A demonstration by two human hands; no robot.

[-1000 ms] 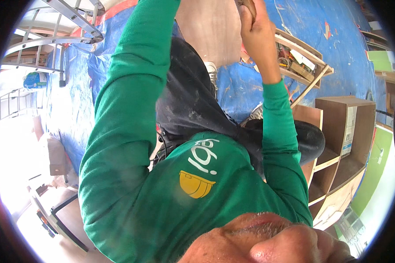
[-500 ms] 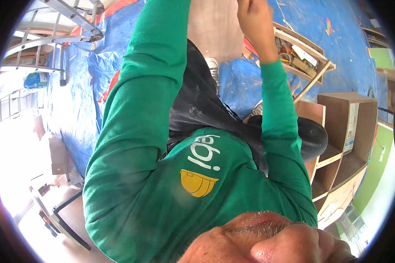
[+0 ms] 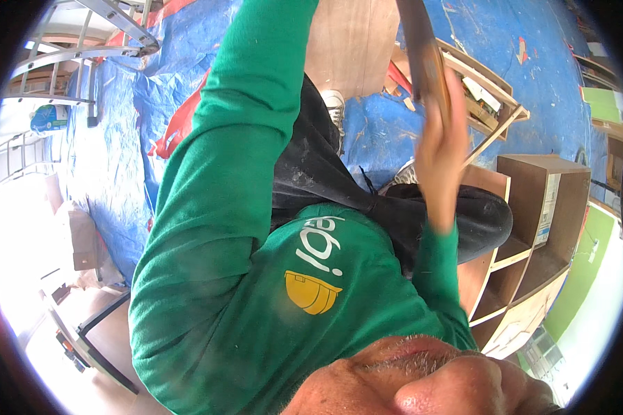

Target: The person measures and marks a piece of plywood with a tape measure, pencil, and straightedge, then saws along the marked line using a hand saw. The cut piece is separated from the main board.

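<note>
My right hand (image 3: 441, 149) is closed around the near end of a long, dark, brown-tinged tool (image 3: 422, 52). Motion smears both, so I cannot make out the tool's kind, and its far end leaves the top of the view. Left of it, a flat light-brown wooden board (image 3: 353, 52) reaches up past the frame edge. My left arm (image 3: 246, 104), in a green sleeve, stretches forward over the top edge, leaving that hand hidden. Beside my right hand sits a wooden tray (image 3: 509, 90) with tools and scraps in it.
Blue tarp (image 3: 547, 69) covers the floor. A brown wooden shelf unit (image 3: 543, 166) stands close on my right, by my bent knee (image 3: 488, 214). Metal ladders (image 3: 118, 24) are at the far left, and a dark-edged frame (image 3: 104, 339) is at the near left.
My right hand has drawn back toward my body, bringing the dark tool into view. My left arm has shifted slightly right, and the view has moved a little.
</note>
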